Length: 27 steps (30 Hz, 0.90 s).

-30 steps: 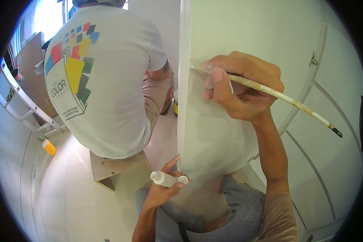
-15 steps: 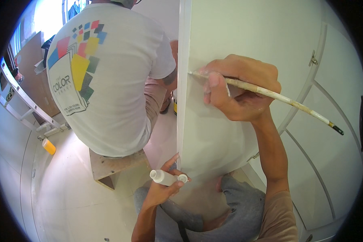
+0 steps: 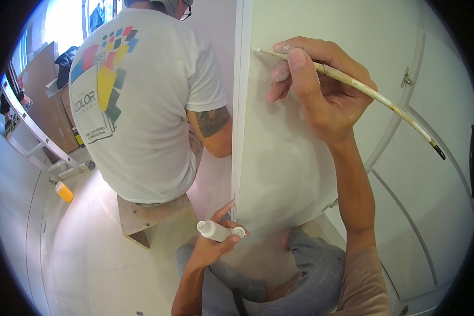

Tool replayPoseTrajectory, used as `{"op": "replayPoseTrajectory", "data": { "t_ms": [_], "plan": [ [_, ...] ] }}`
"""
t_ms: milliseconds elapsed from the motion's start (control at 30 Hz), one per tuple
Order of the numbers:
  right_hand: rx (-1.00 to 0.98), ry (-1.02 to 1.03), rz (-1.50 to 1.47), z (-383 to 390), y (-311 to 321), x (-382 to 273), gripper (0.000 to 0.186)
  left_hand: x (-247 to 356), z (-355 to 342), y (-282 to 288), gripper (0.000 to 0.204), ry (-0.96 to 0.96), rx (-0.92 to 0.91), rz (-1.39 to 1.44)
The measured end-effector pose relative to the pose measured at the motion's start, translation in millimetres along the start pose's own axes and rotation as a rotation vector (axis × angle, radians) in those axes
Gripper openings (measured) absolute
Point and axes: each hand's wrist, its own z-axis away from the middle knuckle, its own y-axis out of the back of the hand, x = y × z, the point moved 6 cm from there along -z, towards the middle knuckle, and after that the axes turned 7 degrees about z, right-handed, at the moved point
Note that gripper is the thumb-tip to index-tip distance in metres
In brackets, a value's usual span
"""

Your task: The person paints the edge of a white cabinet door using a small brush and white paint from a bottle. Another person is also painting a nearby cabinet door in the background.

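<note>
My right hand (image 3: pixel 334 87) pinches a thin paintbrush (image 3: pixel 382 98) between thumb and fingers. The brush's tip points left, at the upper part of a white door panel (image 3: pixel 287 179), close to its left edge. Whether the bristles touch the surface I cannot tell. Whitish smears mark my fingertips. Low by the panel's bottom left edge, my left hand (image 3: pixel 206 255) holds a small white bottle (image 3: pixel 214 230) without its cap, tilted to the left. A round white cap (image 3: pixel 238 231) sits by the same hand's fingers, one of which stretches up along the panel's edge.
Just left of the panel, a co-worker (image 3: pixel 142 105) in a white T-shirt sits on a wooden stool (image 3: pixel 152 218), back towards me. An aluminium ladder (image 3: pixel 39 134) and an orange container (image 3: pixel 63 191) are at the far left. White cabinet doors (image 3: pixel 437 174) stand on the right.
My right hand has moved up with the paintbrush, whose tip is now higher along the panel's edge. My left hand stays put. The co-worker has shifted, bringing a bent arm into view.
</note>
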Motion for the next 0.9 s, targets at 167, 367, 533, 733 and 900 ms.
{"op": "replayPoseTrajectory", "data": {
  "t_ms": [167, 367, 533, 733, 900],
  "plan": [
    [0.004, -0.051, -0.019, 0.6, -5.0, -2.6, 0.013, -2.2, 4.4, 3.5, 0.076, -0.010, 0.007, -0.007],
    [-0.042, -0.037, -0.046, 1.4, -9.3, -12.3, 0.012, -3.7, 10.7, 4.0, 0.076, -0.033, -0.007, 0.003],
    [-0.036, -0.053, -0.002, 3.5, -10.5, -19.1, 0.012, -6.2, 17.1, 4.2, 0.077, -0.009, -0.015, 0.015],
    [0.040, -0.060, -0.021, -3.1, -12.0, -34.5, 0.014, -7.1, 31.2, 6.1, 0.076, -0.024, -0.026, 0.004],
    [0.116, -0.072, -0.030, -15.8, -14.3, -49.3, 0.015, -8.6, 44.6, 10.9, 0.074, -0.026, -0.044, -0.017]
  ]
}}
